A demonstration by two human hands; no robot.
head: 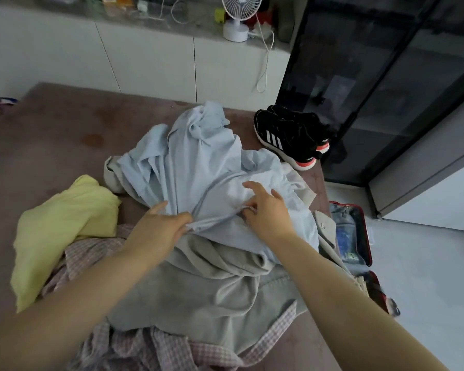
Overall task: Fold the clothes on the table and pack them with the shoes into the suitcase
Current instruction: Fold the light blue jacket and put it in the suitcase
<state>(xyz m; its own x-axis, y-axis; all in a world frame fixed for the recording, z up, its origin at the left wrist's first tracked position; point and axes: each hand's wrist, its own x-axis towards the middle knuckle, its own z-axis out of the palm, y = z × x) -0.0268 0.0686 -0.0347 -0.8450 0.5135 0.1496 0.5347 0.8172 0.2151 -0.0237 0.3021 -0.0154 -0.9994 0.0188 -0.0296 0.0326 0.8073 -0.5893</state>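
A crumpled light blue garment (196, 159) lies on top of the clothes pile in the middle of the brown table (51, 124). My left hand (158, 226) pinches its near edge, and my right hand (265, 210) pinches the same bunched edge a little to the right. Under it sit a grey-green garment (212, 290), a pink checked shirt (150, 344) and a yellow garment (65, 218) at the left. A pair of black shoes (289, 135) stands at the table's far right corner. The open red suitcase (354, 234) lies on the floor to the right, partly hidden by the table.
A white cabinet with a small fan (239, 14) and cables runs along the back. A dark glass cabinet (386, 84) stands at the right, behind the shoes. Pale floor (426, 277) spreads around the suitcase.
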